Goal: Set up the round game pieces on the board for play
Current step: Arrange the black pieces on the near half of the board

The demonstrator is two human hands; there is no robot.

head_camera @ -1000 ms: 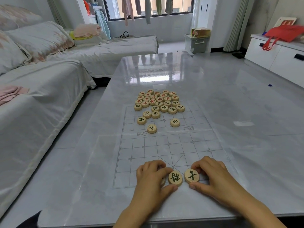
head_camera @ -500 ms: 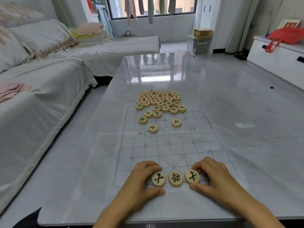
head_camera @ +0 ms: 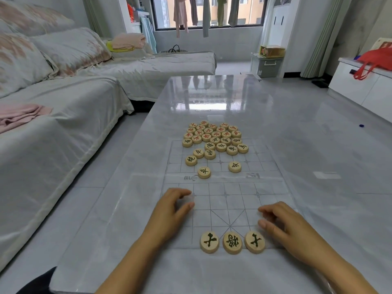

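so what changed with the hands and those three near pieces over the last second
Both hands let go. The left hand uncovered the left piece, left it beside the middle piece, then drew away up the board to the left. The right hand released the right piece and pulled off to the right. Both now hold nothing. The middle and right pieces kept their places on the near edge, and the far cluster of pieces is unmoved.

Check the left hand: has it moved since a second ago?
Yes. The left hand has left the three-piece row at the near edge of the board and drawn away to the left, up the grid; it now touches no piece.
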